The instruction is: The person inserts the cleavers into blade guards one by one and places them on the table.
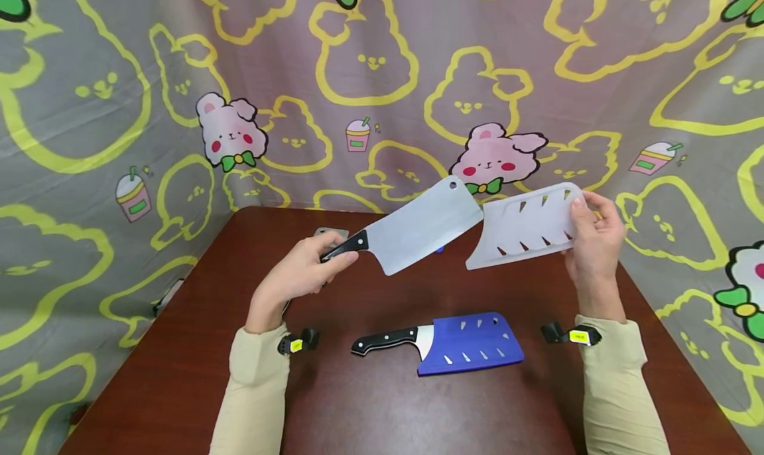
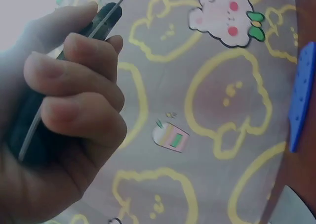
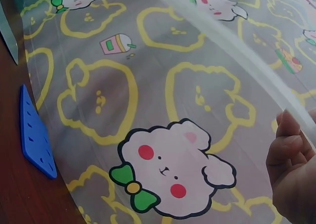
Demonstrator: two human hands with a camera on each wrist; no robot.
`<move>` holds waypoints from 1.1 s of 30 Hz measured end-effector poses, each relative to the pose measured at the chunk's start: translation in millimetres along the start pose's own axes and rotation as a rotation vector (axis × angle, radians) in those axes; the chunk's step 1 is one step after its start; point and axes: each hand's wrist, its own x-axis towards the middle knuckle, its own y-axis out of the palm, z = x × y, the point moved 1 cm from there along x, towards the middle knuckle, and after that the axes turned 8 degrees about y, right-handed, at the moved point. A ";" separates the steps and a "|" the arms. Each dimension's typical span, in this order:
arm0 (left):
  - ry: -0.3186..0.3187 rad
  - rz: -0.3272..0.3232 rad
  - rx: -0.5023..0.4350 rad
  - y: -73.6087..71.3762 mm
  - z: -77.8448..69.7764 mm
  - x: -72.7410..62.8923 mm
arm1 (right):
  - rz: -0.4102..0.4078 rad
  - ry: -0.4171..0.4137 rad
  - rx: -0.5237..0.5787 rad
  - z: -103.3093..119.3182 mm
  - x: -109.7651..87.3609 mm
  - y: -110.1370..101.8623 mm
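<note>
My left hand (image 1: 307,266) grips the black handle of a cleaver (image 1: 424,226), its bare blade held up over the table, slanting up to the right. A white blade sheath (image 1: 525,226) with triangular slots is pinched at its right end by my right hand (image 1: 593,233), thumb in front. The blade's far corner comes right up to the sheath's left edge. In the left wrist view, the fingers curl round the handle (image 2: 29,125). The right wrist view shows the sheath (image 3: 232,41) edge-on above the fingertips. Below both hands lies another cleaver (image 1: 384,339) in a blue sheath (image 1: 471,345).
Behind my left hand, another metal blade (image 1: 331,231) lies on the brown table (image 1: 334,415), partly hidden. A blue sheath (image 3: 37,135) shows on the table in the right wrist view. Patterned cloth (image 1: 394,57) hangs round the table's back and sides.
</note>
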 end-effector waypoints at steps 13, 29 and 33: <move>0.129 0.005 -0.042 5.5 -16.9 -1.6 | -0.009 -0.054 0.068 7.0 -3.2 0.7; 0.110 0.056 -0.030 11.1 -33.5 -7.1 | -0.123 -0.256 0.211 14.5 -2.7 7.0; 0.047 0.153 -0.040 12.7 -37.6 -10.3 | -0.125 -0.263 0.248 19.3 -2.1 4.5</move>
